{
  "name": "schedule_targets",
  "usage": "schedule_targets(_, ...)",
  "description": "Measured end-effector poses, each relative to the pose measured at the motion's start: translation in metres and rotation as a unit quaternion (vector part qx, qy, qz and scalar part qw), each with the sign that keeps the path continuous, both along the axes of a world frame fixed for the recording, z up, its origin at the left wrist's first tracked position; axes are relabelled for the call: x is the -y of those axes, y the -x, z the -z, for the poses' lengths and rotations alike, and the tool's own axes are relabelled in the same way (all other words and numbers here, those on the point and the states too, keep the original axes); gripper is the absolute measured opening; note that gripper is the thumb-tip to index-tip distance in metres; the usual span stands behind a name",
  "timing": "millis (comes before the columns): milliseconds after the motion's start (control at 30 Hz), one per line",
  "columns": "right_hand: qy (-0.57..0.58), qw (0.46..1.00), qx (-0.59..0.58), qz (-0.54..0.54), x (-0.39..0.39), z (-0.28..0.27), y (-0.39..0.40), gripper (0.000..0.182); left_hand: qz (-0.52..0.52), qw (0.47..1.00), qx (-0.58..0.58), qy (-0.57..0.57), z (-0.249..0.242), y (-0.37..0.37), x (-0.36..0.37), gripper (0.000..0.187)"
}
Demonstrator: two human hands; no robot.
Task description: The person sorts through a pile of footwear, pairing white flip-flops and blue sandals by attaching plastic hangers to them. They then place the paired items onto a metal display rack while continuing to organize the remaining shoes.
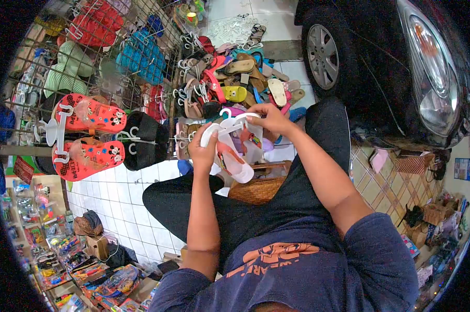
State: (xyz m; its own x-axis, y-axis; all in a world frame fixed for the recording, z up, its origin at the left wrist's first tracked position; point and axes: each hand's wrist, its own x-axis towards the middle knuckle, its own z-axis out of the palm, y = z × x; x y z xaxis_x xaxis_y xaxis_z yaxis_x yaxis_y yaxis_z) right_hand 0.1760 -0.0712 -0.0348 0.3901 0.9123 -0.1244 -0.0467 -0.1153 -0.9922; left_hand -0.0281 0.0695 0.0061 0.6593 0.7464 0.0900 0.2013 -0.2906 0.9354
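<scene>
In front of my crossed legs I hold a pair of pale sandals [238, 170] with reddish straps, joined to a white plastic hanger [229, 122]. My left hand [201, 149] is closed at the left end, thumb on the white piece. Closed on the hanger's other end is my right hand [272, 120], its thumb and fingers pinching the white plastic. The sandals hang with their other ends toward my lap. Exactly where the hanger meets the sandals is partly hidden by my fingers. Beyond my hands lies a heap of mixed sandals [240, 67].
At left, a wire rack [165, 31] carries hung footwear, including red cartoon-print sandals [89, 158]. White hangers [235, 32] are piled on the far floor. A black car [375, 67] stands close at right. A woven brown item [258, 190] lies between my legs. Packaged goods [115, 283] fill the lower left.
</scene>
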Motion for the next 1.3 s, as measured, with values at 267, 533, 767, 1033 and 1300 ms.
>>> schedule_targets(267,-0.050,0.982,0.180,-0.008,0.004,-0.016,0.005,0.035,0.006,1.000,0.003,0.011,0.010,0.000,-0.003,0.032)
schedule_targets(533,-0.065,0.966,0.248,-0.039,0.003,-0.008,0.007,0.027,0.061,0.997,-0.004,-0.044,0.016,0.001,-0.004,0.037)
schedule_targets(767,-0.062,0.973,0.220,-0.017,0.003,-0.013,0.007,0.023,0.140,0.979,-0.058,-0.134,0.022,0.000,-0.010,0.047)
schedule_targets(1033,-0.085,0.975,0.203,-0.018,0.001,-0.008,0.011,0.022,0.093,0.985,-0.031,-0.144,0.015,-0.004,-0.001,0.038)
schedule_targets(1300,-0.079,0.966,0.229,-0.086,-0.002,0.000,0.015,0.023,0.062,0.978,0.024,-0.197,0.023,-0.013,0.015,0.012)
